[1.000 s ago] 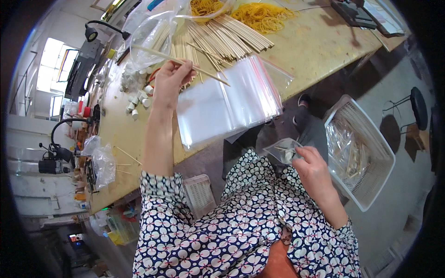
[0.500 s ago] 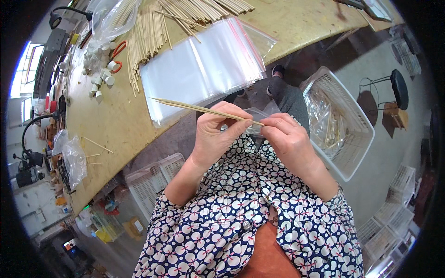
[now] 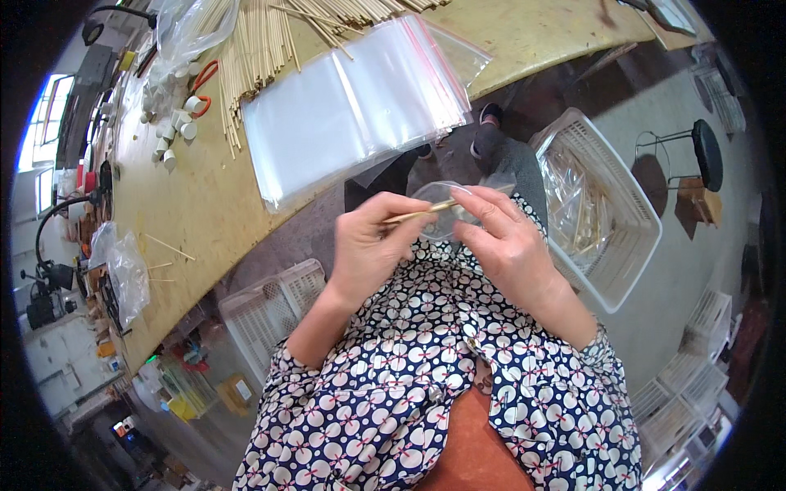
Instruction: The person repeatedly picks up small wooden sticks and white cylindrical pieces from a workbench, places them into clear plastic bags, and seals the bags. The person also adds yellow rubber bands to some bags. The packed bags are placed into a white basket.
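Note:
Above my lap, my left hand (image 3: 372,245) pinches thin bamboo sticks (image 3: 416,214), their right ends reaching into a small clear plastic bag (image 3: 438,222). My right hand (image 3: 503,245) grips that bag, its opening rounded, with fingertips close to the sticks. Beyond my hands, a stack of large clear zip bags with red seal strips (image 3: 356,94) lies on the worn yellowish table (image 3: 532,49), beside a spread of loose bamboo sticks (image 3: 258,45). White cylinders (image 3: 184,131) and orange-handled scissors (image 3: 205,86) sit to their left.
A white plastic crate (image 3: 622,254) holding bagged sticks stands on the floor to my right; another crate (image 3: 250,319) is at lower left. A black stool (image 3: 706,155) stands farther right. A crumpled bag (image 3: 131,282) and two black lamps (image 3: 94,33) are along the left.
My left hand came down from over the table to meet my right hand at my lap. The sticks then moved rightward into the small bag, whose opening is now wider.

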